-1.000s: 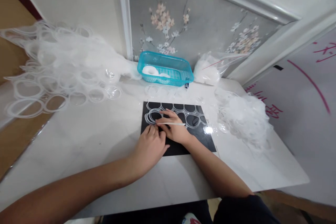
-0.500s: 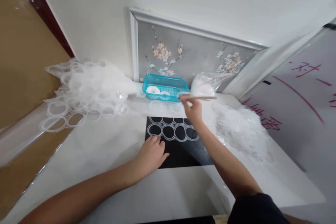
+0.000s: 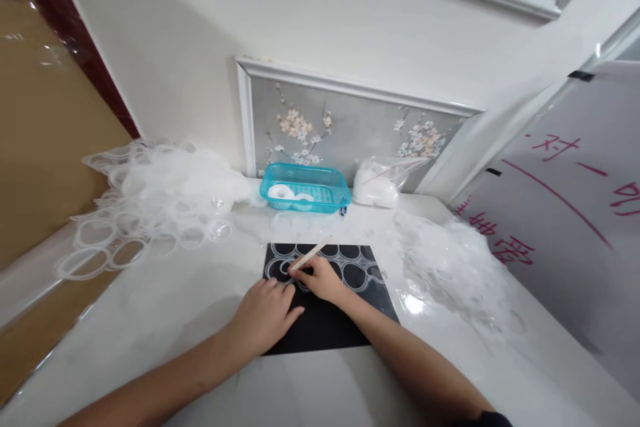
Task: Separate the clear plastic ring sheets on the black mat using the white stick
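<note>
A black mat lies on the white table. On its far half rests a clear plastic sheet of joined rings. My left hand lies flat on the mat's left part, fingertips at the ring sheet's near left edge. My right hand sits on the ring sheet and pinches a thin pale stick that slants up to the right. Both hands are close together.
A turquoise basket with white tape rolls stands at the wall. A plastic bag of white pieces lies right of it. Heaps of clear ring sheets sprawl at left, and loose clear pieces pile at right.
My right hand, which had reached up to the basket with the stick, has come back down onto the ring sheet. The left hand stayed on the mat. The camera tilted up.
</note>
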Demonstrator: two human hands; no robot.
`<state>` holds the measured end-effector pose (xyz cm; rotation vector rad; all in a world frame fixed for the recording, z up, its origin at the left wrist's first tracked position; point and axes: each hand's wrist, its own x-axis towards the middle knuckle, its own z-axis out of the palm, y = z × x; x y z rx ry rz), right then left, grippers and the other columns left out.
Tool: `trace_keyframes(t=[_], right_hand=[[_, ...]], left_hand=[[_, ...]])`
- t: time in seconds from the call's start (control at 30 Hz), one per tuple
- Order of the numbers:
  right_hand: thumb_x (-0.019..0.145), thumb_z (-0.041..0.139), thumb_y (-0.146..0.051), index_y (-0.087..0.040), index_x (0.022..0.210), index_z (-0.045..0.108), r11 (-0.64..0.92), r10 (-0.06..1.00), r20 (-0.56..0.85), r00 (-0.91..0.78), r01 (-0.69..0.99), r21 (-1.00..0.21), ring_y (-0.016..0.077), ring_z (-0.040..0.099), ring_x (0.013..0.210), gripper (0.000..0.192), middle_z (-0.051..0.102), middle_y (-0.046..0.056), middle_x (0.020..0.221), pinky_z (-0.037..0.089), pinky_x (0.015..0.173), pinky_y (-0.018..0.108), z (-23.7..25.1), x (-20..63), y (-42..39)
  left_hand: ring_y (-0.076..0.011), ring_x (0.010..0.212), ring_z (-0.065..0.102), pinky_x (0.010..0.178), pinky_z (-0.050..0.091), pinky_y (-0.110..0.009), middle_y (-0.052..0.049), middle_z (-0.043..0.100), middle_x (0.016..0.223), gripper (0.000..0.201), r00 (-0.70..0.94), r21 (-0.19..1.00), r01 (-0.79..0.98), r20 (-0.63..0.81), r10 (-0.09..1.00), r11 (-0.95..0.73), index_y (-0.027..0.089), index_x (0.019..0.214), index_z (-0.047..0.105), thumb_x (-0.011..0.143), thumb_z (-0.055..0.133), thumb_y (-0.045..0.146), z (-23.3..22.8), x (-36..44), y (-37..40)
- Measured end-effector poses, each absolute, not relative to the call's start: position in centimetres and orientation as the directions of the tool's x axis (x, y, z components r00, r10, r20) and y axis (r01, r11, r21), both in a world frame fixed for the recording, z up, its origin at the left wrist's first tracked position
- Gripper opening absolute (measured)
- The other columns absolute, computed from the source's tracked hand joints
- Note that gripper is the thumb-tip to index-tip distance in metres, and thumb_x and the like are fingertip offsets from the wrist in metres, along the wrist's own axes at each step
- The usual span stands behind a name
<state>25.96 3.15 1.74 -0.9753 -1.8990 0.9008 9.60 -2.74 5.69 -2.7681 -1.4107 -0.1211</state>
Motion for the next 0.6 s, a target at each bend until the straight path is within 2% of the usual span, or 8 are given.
trace_keyframes(t=[0.03,0.13,0.2,0.27,0.33,0.43,0.6], right_hand=[[0.085,0.062,-0.021,-0.017,0.082,0.072,0.443,0.871,0.327,-0.368,0.298,-0.846,0.0195,0.07,0.081,0.011,0.074,0.005,0.085,0.053,0.077,0.031,1.6,25.9,3.3],[0.085,0.062,-0.02,-0.019,0.084,0.072,0.437,0.88,0.333,-0.339,0.302,-0.847,0.0202,0.069,0.083,0.01,0.074,0.004,0.087,0.053,0.078,0.031,1.2,25.7,3.2],[0.085,0.062,-0.021,-0.019,0.084,0.072,0.439,0.88,0.337,-0.335,0.301,-0.847,0.0201,0.069,0.082,0.01,0.074,0.004,0.086,0.053,0.078,0.031,1.2,25.8,3.0],[0.086,0.062,-0.022,-0.019,0.084,0.072,0.439,0.88,0.337,-0.334,0.301,-0.847,0.0199,0.069,0.081,0.011,0.074,0.004,0.086,0.053,0.076,0.031,1.2,25.9,2.9],[0.086,0.062,-0.022,-0.02,0.084,0.072,0.434,0.882,0.331,-0.336,0.304,-0.848,0.0198,0.069,0.081,0.011,0.074,0.004,0.086,0.053,0.074,0.031,1.3,26.0,2.8],[0.085,0.064,-0.023,-0.021,0.082,0.072,0.418,0.89,0.315,-0.33,0.314,-0.853,0.0209,0.069,0.081,0.009,0.074,0.004,0.087,0.053,0.073,0.032,1.4,26.2,2.7],[0.087,0.061,-0.025,-0.021,0.086,0.072,0.423,0.899,0.358,-0.251,0.299,-0.855,0.0215,0.067,0.087,0.011,0.074,0.005,0.088,0.052,0.082,0.035,1.8,26.2,1.9]], left_hand=[[-0.0275,0.085,0.063,0.075,0.05,-0.041,-0.009,0.068,0.085,0.02,0.577,0.019,0.814,0.103,0.811,-0.581,0.014,0.092,0.066,0.088,0.059,0.032,5.7,9.1,-2.1],[-0.0294,0.102,0.058,0.084,0.048,-0.042,-0.014,0.063,0.11,0.023,0.558,0.066,0.817,0.166,0.813,-0.573,0.013,0.102,0.063,0.086,0.062,0.029,5.2,7.8,0.0],[-0.0301,0.109,0.055,0.087,0.047,-0.042,-0.015,0.059,0.12,0.019,0.555,0.098,0.813,0.171,0.814,-0.574,0.014,0.093,0.064,0.083,0.066,0.029,4.8,7.0,1.2],[-0.0287,0.11,0.055,0.087,0.048,-0.039,-0.012,0.06,0.117,0.017,0.569,0.136,0.799,0.146,0.809,-0.586,0.016,0.076,0.064,0.082,0.067,0.031,4.8,6.2,2.1],[-0.0266,0.106,0.057,0.085,0.048,-0.037,-0.01,0.063,0.111,0.024,0.601,0.186,0.772,0.099,0.793,-0.608,0.017,0.067,0.062,0.084,0.065,0.033,5.3,5.3,2.9],[-0.0258,0.102,0.059,0.083,0.048,-0.038,-0.009,0.063,0.111,0.018,0.648,0.232,0.725,0.089,0.757,-0.648,0.02,0.075,0.064,0.085,0.064,0.034,6.2,4.1,3.6],[-0.0225,0.101,0.059,0.087,0.046,-0.035,-0.009,0.063,0.112,0.015,0.655,0.196,0.654,0.337,0.676,-0.731,0.017,0.093,0.064,0.091,0.055,0.03,5.0,2.9,2.3]])
